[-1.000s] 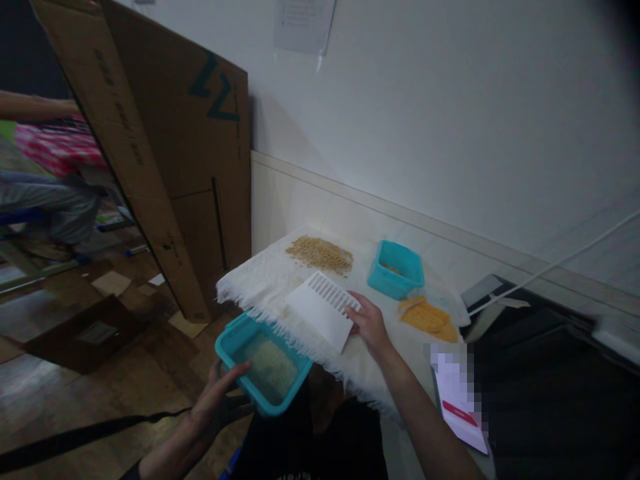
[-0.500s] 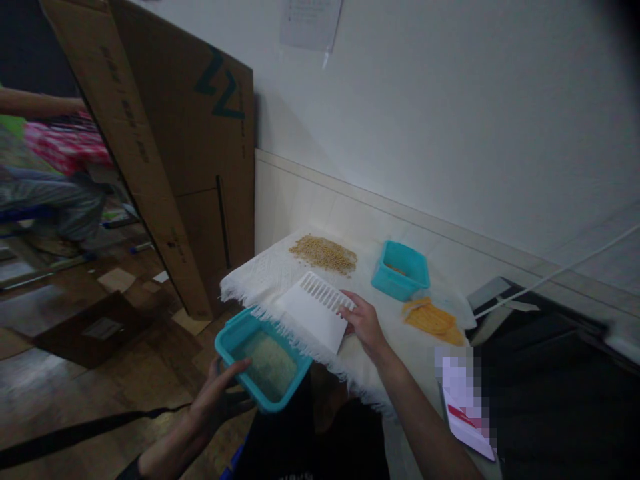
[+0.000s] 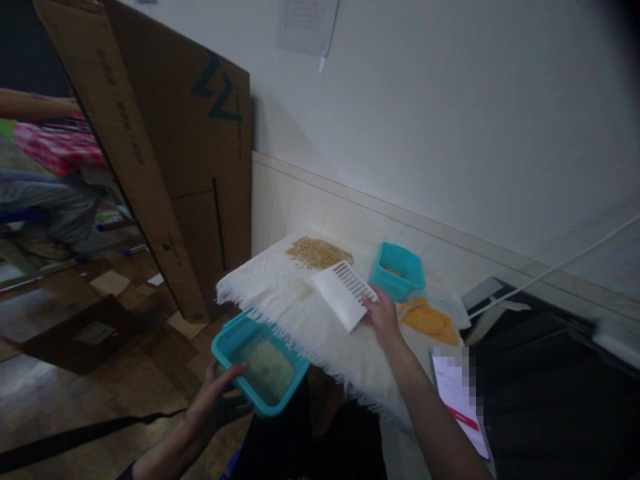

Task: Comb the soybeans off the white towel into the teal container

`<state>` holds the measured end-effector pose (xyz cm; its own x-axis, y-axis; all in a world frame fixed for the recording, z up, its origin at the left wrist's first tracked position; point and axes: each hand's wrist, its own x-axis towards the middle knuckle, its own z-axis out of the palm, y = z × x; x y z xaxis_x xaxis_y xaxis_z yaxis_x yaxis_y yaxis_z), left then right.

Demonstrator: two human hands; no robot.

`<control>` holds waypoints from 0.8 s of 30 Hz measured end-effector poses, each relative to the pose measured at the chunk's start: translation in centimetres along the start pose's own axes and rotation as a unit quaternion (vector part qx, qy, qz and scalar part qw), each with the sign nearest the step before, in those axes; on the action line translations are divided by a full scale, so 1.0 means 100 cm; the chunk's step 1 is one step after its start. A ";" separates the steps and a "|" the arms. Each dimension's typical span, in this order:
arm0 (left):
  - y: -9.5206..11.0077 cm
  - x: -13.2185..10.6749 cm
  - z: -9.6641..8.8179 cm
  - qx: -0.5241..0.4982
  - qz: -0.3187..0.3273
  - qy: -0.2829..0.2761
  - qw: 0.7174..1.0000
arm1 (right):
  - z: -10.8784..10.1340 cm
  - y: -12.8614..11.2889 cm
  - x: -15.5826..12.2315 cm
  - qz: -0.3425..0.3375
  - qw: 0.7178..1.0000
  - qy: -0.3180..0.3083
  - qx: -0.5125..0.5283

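My left hand [image 3: 213, 407] grips the near rim of a teal tub [image 3: 225, 341] that holds pale rice, keeping it just below the fringed edge of a white cloth [image 3: 280, 300] on the table. My right hand [image 3: 384, 319] holds a white slotted scraper [image 3: 343, 294] tilted above the cloth. A small smear of rice [image 3: 303, 288] lies on the cloth just left of the scraper. Farther back on the cloth sits a heap of brown grain [image 3: 319, 253].
A second teal tub [image 3: 397, 269] stands behind the scraper, with an orange pile [image 3: 427, 319] to its right. A white-and-red sheet [image 3: 457, 393] lies at the table's near right. Tall cardboard [image 3: 165, 147] leans at the left. Another person sits far left [image 3: 45, 167].
My right hand has lifted the scraper and drawn it back to the right, away from the cloth's edge. The left hand and its tub have stayed put.
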<state>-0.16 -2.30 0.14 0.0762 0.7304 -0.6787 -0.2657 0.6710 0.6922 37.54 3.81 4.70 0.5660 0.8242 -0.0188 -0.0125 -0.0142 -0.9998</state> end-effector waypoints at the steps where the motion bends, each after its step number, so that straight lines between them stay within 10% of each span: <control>1: -0.001 0.001 0.000 0.001 -0.001 0.002 1.000 | -0.004 0.001 0.005 -0.001 1.000 0.013 -0.007; 24: -0.004 0.002 0.001 -0.001 -0.006 -0.002 1.000 | -0.019 0.009 -0.041 0.006 0.999 -0.027 -0.042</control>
<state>0.11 -2.42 -0.25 0.0839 0.7229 -0.6859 -0.2675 0.6794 0.6833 36.80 -0.68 3.89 0.5206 0.8532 -0.0319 0.0520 -0.0690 -0.9963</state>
